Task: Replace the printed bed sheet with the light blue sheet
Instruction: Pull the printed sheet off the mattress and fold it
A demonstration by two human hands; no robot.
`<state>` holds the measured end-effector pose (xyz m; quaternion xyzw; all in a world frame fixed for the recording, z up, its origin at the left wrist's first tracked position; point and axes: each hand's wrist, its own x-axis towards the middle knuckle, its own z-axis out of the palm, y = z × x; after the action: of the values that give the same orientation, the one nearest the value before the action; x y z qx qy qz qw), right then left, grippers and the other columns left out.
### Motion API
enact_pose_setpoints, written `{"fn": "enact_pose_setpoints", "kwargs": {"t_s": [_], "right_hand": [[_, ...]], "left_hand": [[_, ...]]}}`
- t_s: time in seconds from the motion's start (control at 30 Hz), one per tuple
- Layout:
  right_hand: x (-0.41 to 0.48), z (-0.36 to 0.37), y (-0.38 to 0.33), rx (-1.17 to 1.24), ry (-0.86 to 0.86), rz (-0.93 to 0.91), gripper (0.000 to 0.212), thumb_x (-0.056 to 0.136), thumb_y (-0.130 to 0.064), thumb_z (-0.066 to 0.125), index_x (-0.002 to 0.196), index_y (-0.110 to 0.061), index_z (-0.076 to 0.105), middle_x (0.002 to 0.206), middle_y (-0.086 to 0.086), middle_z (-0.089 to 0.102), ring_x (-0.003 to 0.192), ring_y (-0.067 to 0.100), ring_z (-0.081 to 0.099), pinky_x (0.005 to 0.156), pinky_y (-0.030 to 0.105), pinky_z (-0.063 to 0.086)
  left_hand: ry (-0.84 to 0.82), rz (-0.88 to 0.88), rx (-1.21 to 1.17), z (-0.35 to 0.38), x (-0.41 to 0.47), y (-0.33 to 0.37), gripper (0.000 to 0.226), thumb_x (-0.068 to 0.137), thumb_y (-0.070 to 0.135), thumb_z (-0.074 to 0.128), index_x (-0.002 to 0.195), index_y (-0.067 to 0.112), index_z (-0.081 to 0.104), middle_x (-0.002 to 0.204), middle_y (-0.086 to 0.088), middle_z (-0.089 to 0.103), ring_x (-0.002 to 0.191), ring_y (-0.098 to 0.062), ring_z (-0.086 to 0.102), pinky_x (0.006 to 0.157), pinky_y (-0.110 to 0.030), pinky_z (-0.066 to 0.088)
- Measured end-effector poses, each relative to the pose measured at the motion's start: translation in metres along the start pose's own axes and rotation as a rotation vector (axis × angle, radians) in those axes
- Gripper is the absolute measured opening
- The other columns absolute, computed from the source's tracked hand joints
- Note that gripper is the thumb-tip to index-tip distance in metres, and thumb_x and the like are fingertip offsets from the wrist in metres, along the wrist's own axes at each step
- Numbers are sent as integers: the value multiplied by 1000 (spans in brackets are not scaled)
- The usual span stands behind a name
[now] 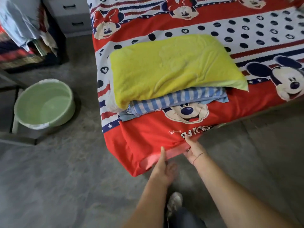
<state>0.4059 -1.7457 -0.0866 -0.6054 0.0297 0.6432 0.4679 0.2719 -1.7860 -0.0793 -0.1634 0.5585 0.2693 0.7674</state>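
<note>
A printed bed sheet (148,134), red and white with cartoon mice and dots, covers the bed and hangs over its near corner. On it lies a yellow pillow (172,66) on top of a folded blue-and-white striped cloth (177,97) with a plain light blue layer (126,116) under it. My left hand (162,168) pinches the sheet's hanging hem, thumb on top. My right hand (191,148) grips the same hem a little to the right, thumb on the red cloth and fingers under the edge.
A light green plastic basin (44,104) stands on the grey floor left of the bed. A white drawer unit (70,15) is at the back left. Pale blue cloth (18,20) hangs over dark furniture at the far left. My foot (174,203) is below the hands.
</note>
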Motion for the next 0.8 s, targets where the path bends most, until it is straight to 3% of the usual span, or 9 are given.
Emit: {"fn": "enact_pose_setpoints", "kwargs": {"t_s": [0.1,0.17,0.23,0.33,0.4,0.53,0.67,0.73,0.8], "right_hand": [[-10,-9,3,-55,-10,9,14,94,-12,58,107,-7,62,79,5,72,58,13,69,47,22,52],[-18,-19,8,-18,-39,1,11,95,-3,53,100,-5,62,64,1,70,47,7,62,40,16,44],[-25,-31,14,-31,-36,0,15,93,0,53,104,-4,63,67,1,71,59,10,63,53,17,45],[-28,-41,8,-37,-45,29,16,92,-6,58,106,-12,64,88,0,72,87,13,61,77,24,41],[-20,-42,-8,57,-41,100,11,94,-14,57,103,-12,64,87,1,72,89,14,62,81,26,44],[7,-40,-59,264,-65,162,34,99,-34,46,108,-5,63,89,15,73,97,31,61,83,45,48],[36,-57,-113,223,29,130,32,101,-30,46,118,-6,57,97,16,69,90,30,62,80,46,49],[46,-72,-131,166,70,121,28,99,-21,51,123,-7,56,88,11,73,68,23,68,62,34,57],[47,-85,-138,107,57,125,11,98,-17,54,105,-11,59,96,6,70,66,21,65,53,31,57]], "left_hand": [[-178,-12,36,49,5,3,67,61,57,80,99,3,69,91,-11,73,89,-25,66,101,-38,44],[-185,-3,33,65,13,-1,77,44,48,93,103,6,70,98,-13,73,82,-26,69,79,-33,55],[-79,49,58,73,23,-5,46,68,36,85,98,5,68,86,-12,72,67,-25,67,63,-32,56],[-22,154,-35,80,35,-12,34,87,16,72,114,-2,62,103,-16,71,88,-30,68,84,-45,56],[3,225,-41,81,38,-16,26,89,12,68,112,0,61,99,-14,70,84,-26,67,78,-40,58],[55,269,-86,80,45,-20,25,91,10,65,115,5,61,109,-12,68,86,-21,66,67,-32,59],[92,319,-204,83,47,-22,31,91,7,64,121,5,58,118,-14,66,90,-23,66,68,-34,60],[117,378,-278,90,49,-29,23,90,8,65,112,7,60,118,-13,66,91,-24,66,82,-41,58],[113,414,-330,107,51,-42,18,88,15,69,103,8,62,115,-12,68,94,-25,66,93,-45,52]]}}
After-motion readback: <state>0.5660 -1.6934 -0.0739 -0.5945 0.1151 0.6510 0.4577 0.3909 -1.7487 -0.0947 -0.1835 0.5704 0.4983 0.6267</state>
